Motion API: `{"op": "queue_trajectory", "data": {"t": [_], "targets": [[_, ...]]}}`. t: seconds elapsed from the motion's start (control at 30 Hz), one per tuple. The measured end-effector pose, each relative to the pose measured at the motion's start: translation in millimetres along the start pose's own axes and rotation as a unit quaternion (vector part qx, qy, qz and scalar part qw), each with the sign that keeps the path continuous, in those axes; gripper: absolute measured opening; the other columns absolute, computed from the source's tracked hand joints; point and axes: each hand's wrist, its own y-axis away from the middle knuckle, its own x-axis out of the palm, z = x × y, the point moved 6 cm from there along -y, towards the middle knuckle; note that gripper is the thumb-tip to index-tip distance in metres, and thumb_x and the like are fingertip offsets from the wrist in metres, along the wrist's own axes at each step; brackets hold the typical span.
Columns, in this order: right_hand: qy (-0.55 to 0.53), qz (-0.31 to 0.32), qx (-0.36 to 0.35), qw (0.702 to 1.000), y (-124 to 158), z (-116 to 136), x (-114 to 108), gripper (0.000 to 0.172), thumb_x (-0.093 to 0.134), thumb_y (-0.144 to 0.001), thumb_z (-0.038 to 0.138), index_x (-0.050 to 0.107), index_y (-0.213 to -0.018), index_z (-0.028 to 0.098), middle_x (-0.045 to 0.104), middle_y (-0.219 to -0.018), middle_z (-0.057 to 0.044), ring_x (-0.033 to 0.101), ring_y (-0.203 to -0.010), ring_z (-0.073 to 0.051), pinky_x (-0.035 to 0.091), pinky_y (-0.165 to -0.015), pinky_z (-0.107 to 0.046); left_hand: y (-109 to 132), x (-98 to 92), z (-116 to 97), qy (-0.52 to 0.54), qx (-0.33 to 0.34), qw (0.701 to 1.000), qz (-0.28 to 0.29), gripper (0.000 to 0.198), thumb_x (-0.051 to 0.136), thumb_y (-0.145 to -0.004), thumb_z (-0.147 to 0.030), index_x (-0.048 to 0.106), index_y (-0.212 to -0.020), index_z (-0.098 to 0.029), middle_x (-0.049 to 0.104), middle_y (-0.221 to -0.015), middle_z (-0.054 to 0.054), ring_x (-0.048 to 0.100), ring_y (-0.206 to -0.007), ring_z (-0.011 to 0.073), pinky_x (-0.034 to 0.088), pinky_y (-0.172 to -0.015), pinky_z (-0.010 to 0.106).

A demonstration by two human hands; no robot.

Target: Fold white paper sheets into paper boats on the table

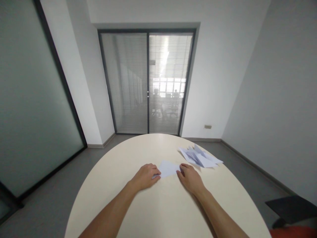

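Both hands (146, 176) (190, 178) hide paper (168, 168) ends.

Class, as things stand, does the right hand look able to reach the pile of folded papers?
Probably yes: the pile of folded papers lies just beyond the right hand, with nothing visible between them, though it would likely leave the white paper first.

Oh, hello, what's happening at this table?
A person has both bare hands on a piece of white paper lying on the pale table. The left hand is at its left end, the right hand at its right; whether they pinch or press it is hard to tell. Beyond the right hand sits a loose pile of folded-looking papers, touched by neither hand.
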Motion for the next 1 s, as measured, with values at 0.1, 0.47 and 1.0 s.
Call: {"op": "queue_trajectory", "data": {"t": [0.1, 0.47, 1.0], "targets": [[0.003, -0.011, 0.008, 1.0, 0, -2, -2, 0.032, 0.048, -0.091, 0.038, 0.071, -0.102, 0.02, 0.065, -0.122, -0.012, 0.056, -0.114, -0.028, 0.043, -0.096, -0.036, 0, 0.2, 5, -0.011, -0.022, 1.0, -0.011, 0.022, 0.052, -0.094, -0.033, 0.072, -0.097, -0.023, 0.069, -0.096, 0.005, 0.06, -0.092, 0.0215, 0.044, -0.086, 0.035], [-0.036, 0.003, -0.024, 0.999, 1, 10, -9, 0.033, 0.049, -0.09, 0.042, 0.075, -0.096, 0.022, 0.068, -0.106, -0.01, 0.06, -0.101, -0.025, 0.043, -0.088, -0.032, 4, 2.6, 29, -0.022, -0.164, 0.985, -0.053, 0.019, 0.054, -0.092, -0.032, 0.068, -0.1, -0.021, 0.066, -0.104, 0.007, 0.058, -0.099, 0.0235, 0.044, -0.091, 0.037], [-0.051, 0.009, -0.028, 0.998, 0, 10, -6, 0.032, 0.051, -0.089, 0.036, 0.074, -0.106, 0.021, 0.068, -0.108, -0.01, 0.059, -0.104, -0.025, 0.044, -0.093, -0.033, 3, 16.6, 37, 0.096, -0.15, 0.98, -0.093, 0.03, 0.06, -0.084, -0.015, 0.062, -0.114, -0.019, 0.066, -0.115, 0.008, 0.056, -0.111, 0.0231, 0.042, -0.102, 0.038]]}}
